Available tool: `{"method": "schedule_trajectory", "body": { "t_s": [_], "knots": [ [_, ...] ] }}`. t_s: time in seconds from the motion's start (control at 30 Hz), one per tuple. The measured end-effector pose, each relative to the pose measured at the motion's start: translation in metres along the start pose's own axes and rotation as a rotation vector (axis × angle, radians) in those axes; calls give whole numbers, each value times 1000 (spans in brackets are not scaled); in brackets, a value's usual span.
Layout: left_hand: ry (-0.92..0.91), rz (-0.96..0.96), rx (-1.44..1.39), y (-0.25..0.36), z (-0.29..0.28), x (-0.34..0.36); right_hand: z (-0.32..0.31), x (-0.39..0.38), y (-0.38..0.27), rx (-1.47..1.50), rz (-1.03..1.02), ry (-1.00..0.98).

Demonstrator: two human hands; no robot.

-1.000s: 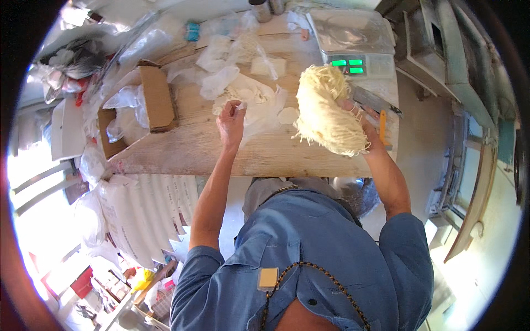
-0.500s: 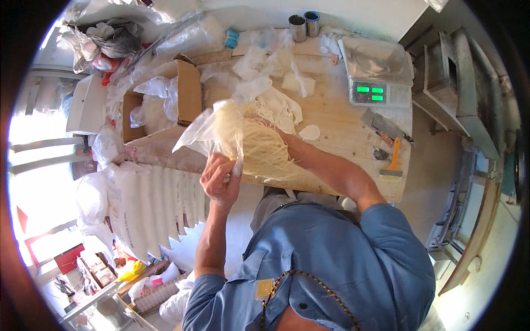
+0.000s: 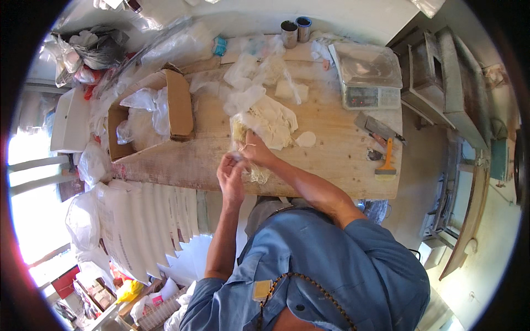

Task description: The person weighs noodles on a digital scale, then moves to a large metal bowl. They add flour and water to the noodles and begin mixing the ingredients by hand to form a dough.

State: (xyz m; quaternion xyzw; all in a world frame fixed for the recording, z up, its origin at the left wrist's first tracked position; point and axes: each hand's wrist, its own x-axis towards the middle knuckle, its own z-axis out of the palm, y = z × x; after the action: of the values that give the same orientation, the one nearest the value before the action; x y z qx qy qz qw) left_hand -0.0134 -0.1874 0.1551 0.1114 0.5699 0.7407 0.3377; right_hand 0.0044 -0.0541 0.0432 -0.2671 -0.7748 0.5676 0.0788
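Observation:
My left hand (image 3: pixel 232 172) pinches a clear plastic bag (image 3: pixel 238 156) at the front middle of the wooden table (image 3: pixel 309 171). My right hand (image 3: pixel 255 148) reaches into the bagged pale yellow noodles (image 3: pixel 238 131), its fingers mostly hidden there; loose strands (image 3: pixel 259 175) hang below it at the table's edge. Just beyond lie floury white dough pieces (image 3: pixel 273 118) on plastic, a round white disc (image 3: pixel 305 139) and crumpled bags (image 3: pixel 245 74).
An open cardboard box (image 3: pixel 179 107) stands left, a digital scale (image 3: pixel 364 71) back right, with a cleaver (image 3: pixel 378 127) and orange-handled scraper (image 3: pixel 388 160) before it. Two metal canisters (image 3: pixel 289 34) stand at the back, stacked sacks (image 3: pixel 143 226) below left, metal housings (image 3: pixel 458 88) right.
My right hand carried the noodle bundle from the right to the middle into a bag held by my left hand; both hands are now lower-profile over the table, the bundle mostly covered.

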Motion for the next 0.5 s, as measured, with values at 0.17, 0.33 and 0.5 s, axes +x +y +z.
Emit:
{"method": "schedule_trajectory", "body": {
  "t_s": [0.17, 0.33, 0.5],
  "knots": [
    [390, -297, -603, -22, -69, 34, -31, 20, 19, -235, -225, -15],
    [273, -261, -520, -27, -112, 36, -131, 174, 65, -399, -143, 599],
    [348, -306, -555, -15, -120, 31, -166, 297, 131, -691, -40, 714]
  ]
}}
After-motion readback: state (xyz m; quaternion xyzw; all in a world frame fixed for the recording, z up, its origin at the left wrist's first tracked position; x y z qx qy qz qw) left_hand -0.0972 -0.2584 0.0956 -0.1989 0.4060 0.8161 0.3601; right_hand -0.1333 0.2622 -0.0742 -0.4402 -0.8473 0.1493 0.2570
